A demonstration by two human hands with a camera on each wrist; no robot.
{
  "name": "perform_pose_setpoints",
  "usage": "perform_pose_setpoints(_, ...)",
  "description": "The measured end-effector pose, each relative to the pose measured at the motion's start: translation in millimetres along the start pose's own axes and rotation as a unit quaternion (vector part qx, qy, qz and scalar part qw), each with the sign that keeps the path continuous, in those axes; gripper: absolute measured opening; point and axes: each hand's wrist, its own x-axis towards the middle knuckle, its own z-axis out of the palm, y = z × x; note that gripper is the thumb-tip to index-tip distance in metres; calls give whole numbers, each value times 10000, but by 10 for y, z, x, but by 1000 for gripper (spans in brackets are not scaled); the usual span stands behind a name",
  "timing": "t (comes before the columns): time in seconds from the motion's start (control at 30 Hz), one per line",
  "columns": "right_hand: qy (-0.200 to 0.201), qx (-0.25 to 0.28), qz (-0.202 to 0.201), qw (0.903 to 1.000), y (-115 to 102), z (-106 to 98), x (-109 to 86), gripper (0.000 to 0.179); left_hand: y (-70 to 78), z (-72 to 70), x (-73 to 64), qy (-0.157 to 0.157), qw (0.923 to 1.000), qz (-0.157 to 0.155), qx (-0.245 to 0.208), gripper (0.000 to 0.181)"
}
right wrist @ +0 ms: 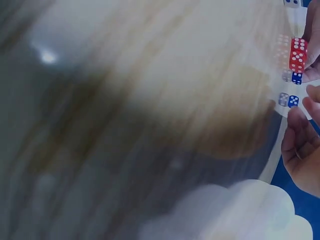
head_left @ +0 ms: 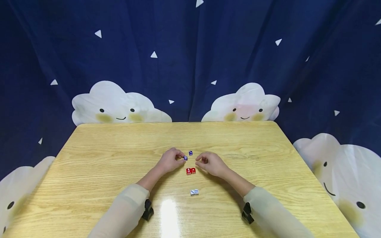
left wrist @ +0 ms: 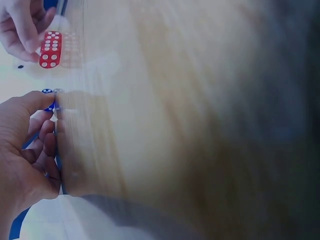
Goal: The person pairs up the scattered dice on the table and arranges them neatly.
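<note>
My left hand (head_left: 172, 159) pinches a blue die (head_left: 185, 158) with white pips between thumb and fingertips. A second blue die (head_left: 190, 153) sits slightly farther back and to the right, on the table. My right hand (head_left: 210, 163) is just right of the blue dice, its fingers loosely bent with a gap between thumb and forefinger and nothing held. In the right wrist view, a blue die (right wrist: 293, 101) appears close to the right fingertips. Two red dice (head_left: 190, 171) stand side by side nearer me, between the hands.
Two white dice (head_left: 194, 192) lie side by side closer to the front of the wooden table (head_left: 119, 142). A dark blue curtain (head_left: 178, 66) with clouds and triangles hangs behind and around the table. Black wrist devices (head_left: 147, 210) sit at both sleeves.
</note>
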Motion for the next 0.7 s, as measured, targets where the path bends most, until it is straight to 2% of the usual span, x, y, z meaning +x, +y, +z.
perform_pose_setpoints(0.13,238,-224,245,9992,24,43,68,13,10,2,-8,-13,10000,-53,4,17)
perform_pose_setpoints(0.3,558,-398,234,9974,35,96,172,15,-1,8,-3,8,10000,0,10,17)
perform_pose_setpoints(0.7,692,-445,504,9953,50,193,331,24,-27,21,18,-66,10000,-37,-28,19)
